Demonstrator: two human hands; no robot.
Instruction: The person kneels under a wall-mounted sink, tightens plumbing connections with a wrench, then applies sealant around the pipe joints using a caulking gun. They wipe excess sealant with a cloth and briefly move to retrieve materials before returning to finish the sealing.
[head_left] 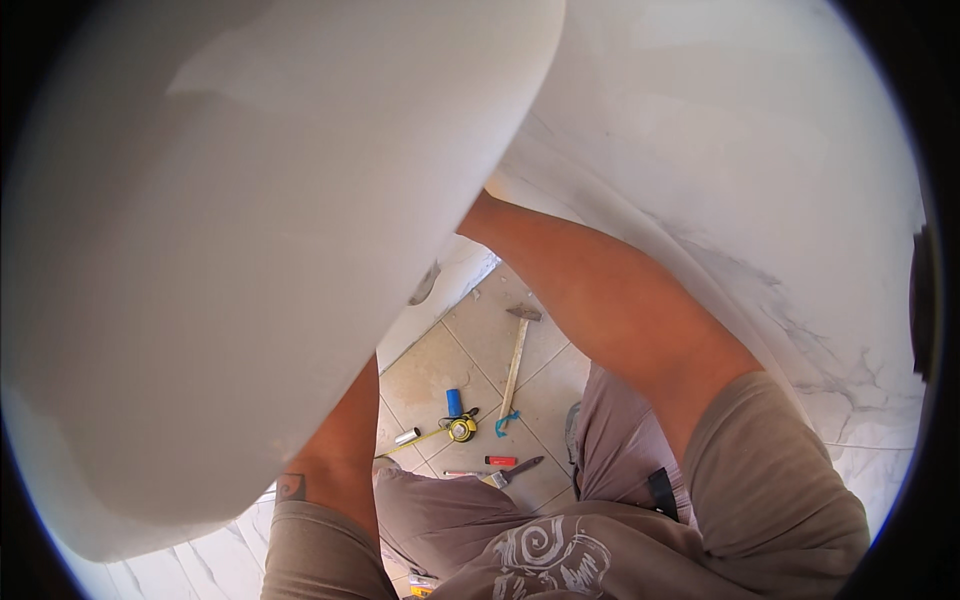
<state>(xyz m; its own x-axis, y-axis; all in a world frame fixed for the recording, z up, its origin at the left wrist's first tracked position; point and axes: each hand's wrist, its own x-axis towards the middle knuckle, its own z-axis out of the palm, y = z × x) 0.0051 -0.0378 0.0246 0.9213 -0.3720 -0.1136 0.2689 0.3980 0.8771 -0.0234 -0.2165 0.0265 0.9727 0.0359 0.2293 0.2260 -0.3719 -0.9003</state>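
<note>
A large, smooth white object with a rounded edge (330,230), whose kind I cannot make out, fills the left and upper part of the head view, close in front of me. My right forearm (600,270) reaches up and passes behind its edge, so my right hand is hidden. Lower down, my left forearm (345,440) also goes behind it, and my left hand is covered too. What either hand touches or holds does not show.
On the tan tiled floor (470,350) lie a hammer (516,365), a yellow tape measure (462,430), a blue piece (454,402), a silver cylinder (407,436), a small red object (500,460) and a paintbrush (515,472). A white marbled wall (780,220) rises at the right.
</note>
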